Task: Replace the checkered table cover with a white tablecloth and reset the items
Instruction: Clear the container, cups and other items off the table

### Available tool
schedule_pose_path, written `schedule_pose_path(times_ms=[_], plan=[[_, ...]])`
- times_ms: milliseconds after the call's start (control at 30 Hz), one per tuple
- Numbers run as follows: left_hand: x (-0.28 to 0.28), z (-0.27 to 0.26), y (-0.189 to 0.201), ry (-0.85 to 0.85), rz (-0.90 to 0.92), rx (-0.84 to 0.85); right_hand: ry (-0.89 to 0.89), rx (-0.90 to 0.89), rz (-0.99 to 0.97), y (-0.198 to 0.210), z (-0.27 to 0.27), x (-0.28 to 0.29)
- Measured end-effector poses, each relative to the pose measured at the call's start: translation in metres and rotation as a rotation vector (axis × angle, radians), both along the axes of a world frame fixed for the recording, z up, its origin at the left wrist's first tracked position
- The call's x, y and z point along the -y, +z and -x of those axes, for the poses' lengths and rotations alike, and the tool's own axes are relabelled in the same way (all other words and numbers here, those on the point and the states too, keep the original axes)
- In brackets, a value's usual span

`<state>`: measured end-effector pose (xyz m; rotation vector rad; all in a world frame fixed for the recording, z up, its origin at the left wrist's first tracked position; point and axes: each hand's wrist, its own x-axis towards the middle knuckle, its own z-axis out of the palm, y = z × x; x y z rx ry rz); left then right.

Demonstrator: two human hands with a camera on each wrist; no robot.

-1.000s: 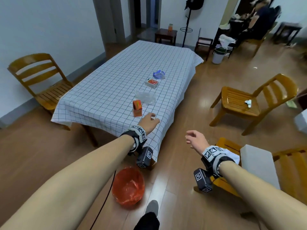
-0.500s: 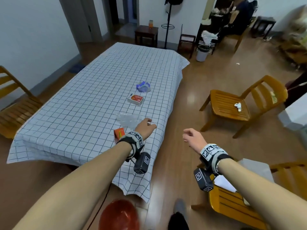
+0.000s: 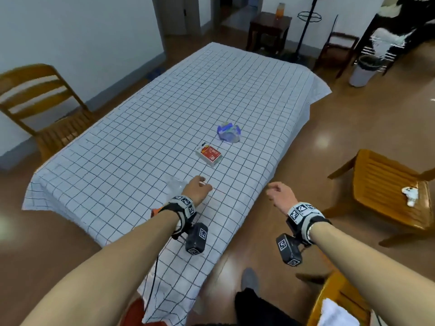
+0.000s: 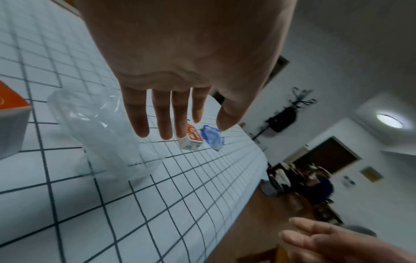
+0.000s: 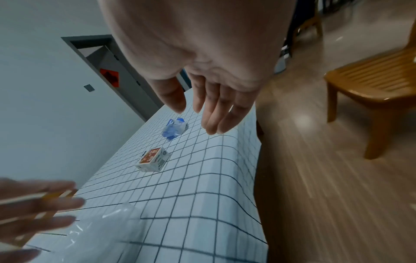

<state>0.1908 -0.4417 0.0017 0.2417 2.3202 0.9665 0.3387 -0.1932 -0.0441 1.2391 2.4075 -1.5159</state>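
Observation:
The checkered table cover lies spread over the long table. On it sit a crumpled blue bag, a red card box, a clear plastic wrapper and an orange box, mostly hidden behind my left wrist. My left hand hovers with straight fingers just above the wrapper and holds nothing. My right hand hangs relaxed and empty over the cover's right edge. From the right wrist view, the card box and blue bag lie ahead of my right hand.
A white folded cloth lies on a wooden chair at bottom right. Another wooden chair stands right of the table and one stands to its left. A red bin peeks out under the near corner. A white bin stands far right.
I have stepped closer to the table. My left hand has moved forward past the orange box to above the clear wrapper. My right hand has come up to the table's right edge.

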Motion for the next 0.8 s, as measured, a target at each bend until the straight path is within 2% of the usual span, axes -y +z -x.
schedule_pose_path(times_ms=[133, 300, 400, 533, 633, 800], plan=[[-0.019, 0.021, -0.007, 0.115, 0.069, 0.018, 0.185, 0.031, 0.001, -0.005, 0.062, -0.04], [-0.029, 0.047, -0.015, 0.165, 0.199, -0.014, 0.309, 0.093, -0.012, -0.013, 0.131, -0.069], [-0.03, 0.061, -0.029, 0.078, 0.381, -0.015, 0.386, 0.111, -0.041, -0.016, 0.168, -0.075], [-0.037, 0.068, -0.055, -0.126, 0.645, 0.036, 0.372, 0.107, -0.032, -0.022, 0.205, -0.089], [-0.047, 0.076, -0.065, -0.216, 0.687, 0.032, 0.378, 0.103, -0.035, -0.024, 0.227, -0.104], [-0.057, 0.084, -0.074, -0.231, 0.705, 0.039, 0.426, 0.123, -0.083, -0.03, 0.262, -0.124]])
